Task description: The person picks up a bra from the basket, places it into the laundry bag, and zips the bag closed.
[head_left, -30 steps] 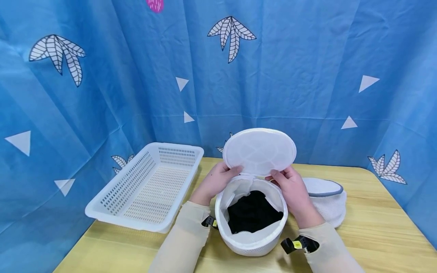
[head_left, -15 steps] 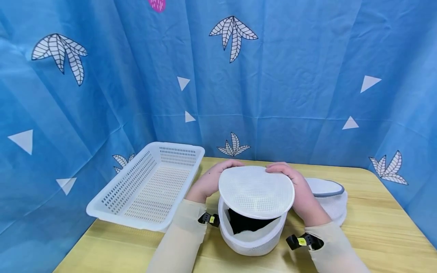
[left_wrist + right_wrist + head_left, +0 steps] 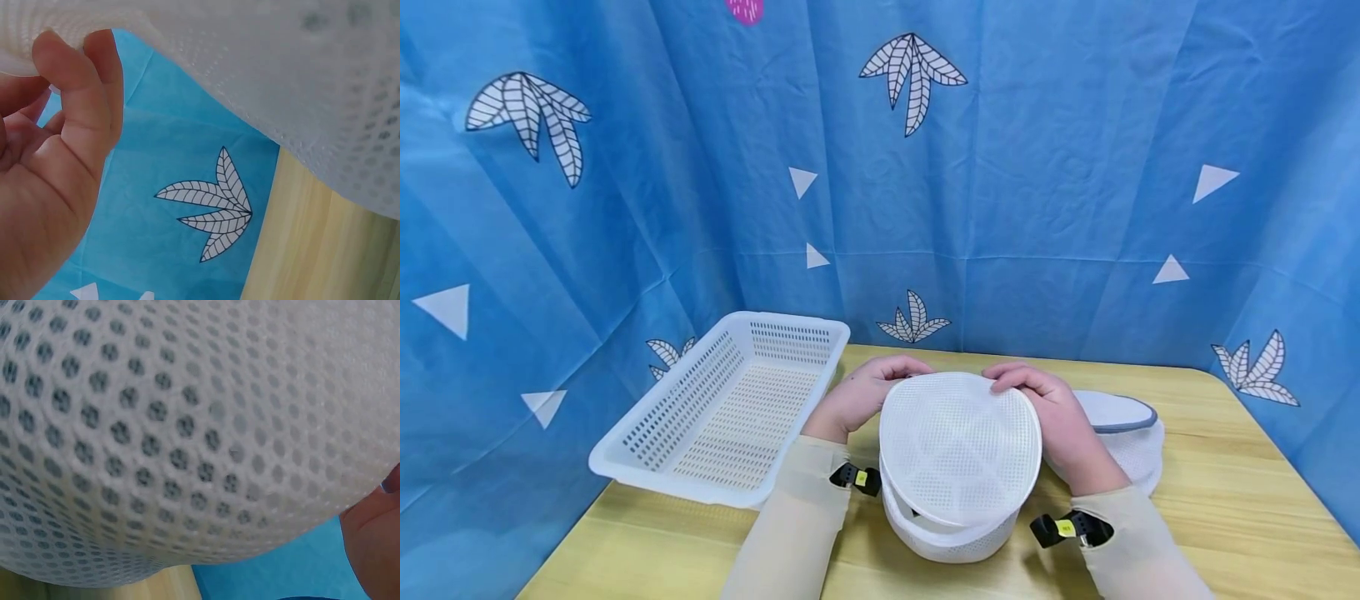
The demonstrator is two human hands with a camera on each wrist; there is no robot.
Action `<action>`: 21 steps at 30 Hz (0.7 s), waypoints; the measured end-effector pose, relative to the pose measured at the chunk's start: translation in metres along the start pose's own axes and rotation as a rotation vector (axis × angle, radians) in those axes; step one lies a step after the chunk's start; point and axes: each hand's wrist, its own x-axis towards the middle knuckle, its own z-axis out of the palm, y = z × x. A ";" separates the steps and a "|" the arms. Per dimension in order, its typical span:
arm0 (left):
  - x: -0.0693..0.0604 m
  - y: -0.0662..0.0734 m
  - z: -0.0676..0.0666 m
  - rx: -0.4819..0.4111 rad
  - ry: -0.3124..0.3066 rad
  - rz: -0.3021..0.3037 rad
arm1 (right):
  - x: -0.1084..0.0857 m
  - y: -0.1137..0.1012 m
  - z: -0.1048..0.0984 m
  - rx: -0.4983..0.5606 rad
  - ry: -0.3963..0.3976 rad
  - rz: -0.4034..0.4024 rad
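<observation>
A round white mesh laundry bag (image 3: 955,550) stands on the table, its disc-shaped lid (image 3: 958,450) lying tilted over the opening. A small dark bit of the black cloth inside shows through the front gap. At the bag's far left rim, my left hand (image 3: 867,396) pinches the edge. In the left wrist view, this hand's curled fingers (image 3: 78,94) meet the mesh. My right hand (image 3: 1060,417) grips the far right edge, fingers over the lid. White mesh (image 3: 187,431) fills most of the right wrist view, hiding nearly all of that hand.
A white perforated plastic basket (image 3: 838,333) stands at the left of the wooden table (image 3: 1232,500). Behind my right hand lies a second white mesh bag (image 3: 1131,454) with grey trim. A blue patterned curtain (image 3: 1045,183) encloses the back and sides.
The lid, upright behind the opening before, has swung down toward me over the bag and hides nearly all the black cloth. Both hands have shifted their hold to the far rim.
</observation>
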 end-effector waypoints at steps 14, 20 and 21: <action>0.001 0.002 0.003 -0.015 0.021 -0.092 | 0.000 0.005 0.000 -0.006 -0.067 0.073; 0.000 0.006 0.005 0.056 -0.016 -0.073 | 0.002 0.007 0.001 -0.009 -0.093 0.064; 0.000 0.007 0.005 0.074 -0.023 -0.065 | 0.002 0.007 0.002 -0.020 -0.100 0.061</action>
